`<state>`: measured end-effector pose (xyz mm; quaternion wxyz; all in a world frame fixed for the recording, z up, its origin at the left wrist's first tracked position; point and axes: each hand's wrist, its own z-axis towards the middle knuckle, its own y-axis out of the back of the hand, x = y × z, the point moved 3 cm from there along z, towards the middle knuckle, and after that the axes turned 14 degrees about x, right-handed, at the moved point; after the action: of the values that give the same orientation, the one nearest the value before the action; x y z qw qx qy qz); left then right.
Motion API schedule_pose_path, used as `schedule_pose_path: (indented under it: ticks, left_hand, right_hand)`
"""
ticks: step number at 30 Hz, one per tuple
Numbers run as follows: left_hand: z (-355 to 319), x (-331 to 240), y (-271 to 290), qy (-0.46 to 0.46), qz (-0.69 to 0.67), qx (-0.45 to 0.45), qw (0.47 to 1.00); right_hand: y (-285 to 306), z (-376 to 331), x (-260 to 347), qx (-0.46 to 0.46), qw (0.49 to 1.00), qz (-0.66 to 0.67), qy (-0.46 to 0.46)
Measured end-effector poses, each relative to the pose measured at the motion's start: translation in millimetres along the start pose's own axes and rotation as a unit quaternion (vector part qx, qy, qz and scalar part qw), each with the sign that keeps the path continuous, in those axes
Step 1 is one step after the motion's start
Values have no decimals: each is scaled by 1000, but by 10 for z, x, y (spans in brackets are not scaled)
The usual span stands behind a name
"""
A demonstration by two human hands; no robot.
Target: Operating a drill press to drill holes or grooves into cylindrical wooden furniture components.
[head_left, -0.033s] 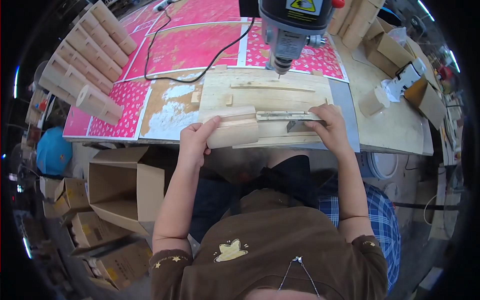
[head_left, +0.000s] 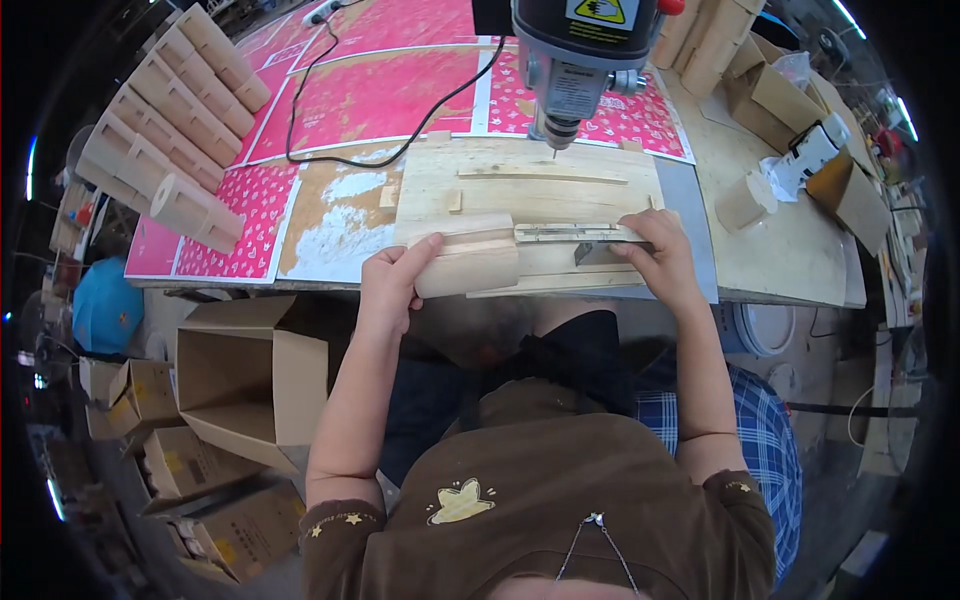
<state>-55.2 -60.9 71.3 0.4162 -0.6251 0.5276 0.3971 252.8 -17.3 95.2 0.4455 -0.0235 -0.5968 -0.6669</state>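
My left hand (head_left: 388, 285) grips the left end of a pale wooden cylinder (head_left: 468, 270), thumb on top beside a lengthwise groove. The cylinder lies level at the near edge of a wooden board (head_left: 430, 190). From its right end a narrow pale strip with dark lines (head_left: 560, 234) reaches toward my right hand (head_left: 660, 258). Between that hand's thumb and fingers is a thin dark metal piece with an angled leg (head_left: 584, 254), lying along the strip. Whether strip and metal piece are joined, I cannot tell.
A bench drill (head_left: 575, 90) hangs over the board, its bit pointing down. Several wooden cylinders (head_left: 165, 120) stand at the left, and one cut block (head_left: 746, 203) sits at the right. A black cable (head_left: 400, 155) crosses the pink sheet. Open cardboard boxes (head_left: 225, 370) are below left.
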Motion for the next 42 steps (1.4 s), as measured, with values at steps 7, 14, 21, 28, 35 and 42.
schedule_pose_path:
  ticks: [7,14,21,28,35,42]
  left_hand:
    - [101,21,-249,20,80,47,995]
    - [237,239,-637,19,-76,137,987]
    - [605,368,-701,-236,186,78,951]
    - [805,351,-645,-306,429,1,850]
    - [994,331,-492,-306,448,0,840]
    - [1118,345,-418,-324,457,45,827]
  right_hand:
    - [134,-167,-40,4,1000,-29,-6]
    - [-103,9,-58,6,1000,-15,4]
    - [-16,222,-357,-45,995,-88,-34]
    - [-181,602,-497,-73,988,-120,-55]
    - [-204,638,-395,-59,994,-90,-31]
    - [604,984,-256,-277,947,153,58]
